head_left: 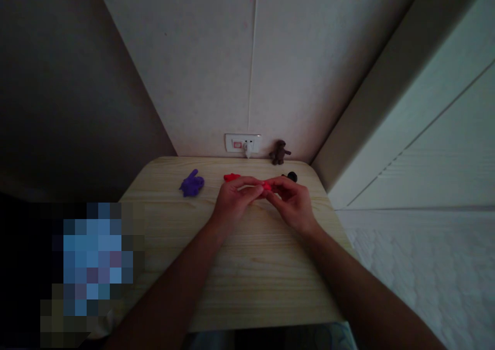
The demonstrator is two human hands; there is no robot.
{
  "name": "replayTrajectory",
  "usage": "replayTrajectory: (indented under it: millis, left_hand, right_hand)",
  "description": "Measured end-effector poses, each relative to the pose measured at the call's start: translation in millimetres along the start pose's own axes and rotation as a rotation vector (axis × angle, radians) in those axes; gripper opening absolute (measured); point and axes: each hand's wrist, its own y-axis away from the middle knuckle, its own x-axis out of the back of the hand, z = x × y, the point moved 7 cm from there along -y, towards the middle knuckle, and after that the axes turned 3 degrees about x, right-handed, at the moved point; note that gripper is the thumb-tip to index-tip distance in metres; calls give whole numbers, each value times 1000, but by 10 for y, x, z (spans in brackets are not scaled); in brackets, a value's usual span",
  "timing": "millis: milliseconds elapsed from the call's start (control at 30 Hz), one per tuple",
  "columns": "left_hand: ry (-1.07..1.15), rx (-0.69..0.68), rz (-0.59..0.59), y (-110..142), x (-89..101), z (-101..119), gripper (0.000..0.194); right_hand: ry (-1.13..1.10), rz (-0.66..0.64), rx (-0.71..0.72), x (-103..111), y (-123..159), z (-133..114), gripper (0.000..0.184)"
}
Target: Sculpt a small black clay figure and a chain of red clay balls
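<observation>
One red clay lump (267, 186), seemingly soft and light, was pinched by the nearly closed left hand (234, 198) and right hand (294, 200), its ends best gripped gently.

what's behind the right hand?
Part of a black object shows just past the right hand; farther back is the brown figure. The hand covers the rest of the black object, so its full shape can't be told.

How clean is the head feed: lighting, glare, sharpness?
Head view: dim overall, near-black at lower left; no strong glare; left hand and right hand readable, but the small red piece they hold looks soft; a pixelated patch hides detail.
</observation>
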Motion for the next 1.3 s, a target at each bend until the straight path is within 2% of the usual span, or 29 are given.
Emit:
replayTrajectory:
  millis: [133, 200, 300, 467, 667, 867, 967, 1100, 1200, 1300]
  left_hand:
    - [-112, -96, 22, 2, 38, 59, 40]
    - [-166, -130, -24, 0, 18, 78, 42]
    - [-269, -160, -79, 9, -17, 100, 34]
    - [-346, -230, 14, 31, 31, 182, 17]
    - [-190, -89, -43, -8, 21, 83, 21]
    - [132, 38, -128, 7, -88, 3, 26]
    - [188, 59, -121, 22, -111, 9, 28]
    - [97, 61, -9, 17, -27, -20, 31]
    - [22, 31, 39, 3, 24, -44, 29]
    - [3, 0, 50, -14, 41, -58, 26]
  right_hand:
    - [96, -18, 59, -2, 11, -54, 26]
    - [133, -30, 66, -6, 15, -64, 26]
    - [119, -11, 28, 8, 19, -45, 34]
    - [29, 3, -68, -10, 21, -34, 39]
    - [-133, -36, -200, -63, 9, -4, 34]
    - [-358, -87, -263, -97, -17, 67, 26]
    - [-361, -31, -255, -47, -35, 101, 30]
    - [-182, 83, -190, 79, -45, 99, 30]
    - [-65, 79, -107, 93, -35, 36, 26]
    - [-64, 38, -35, 43, -17, -20, 30]
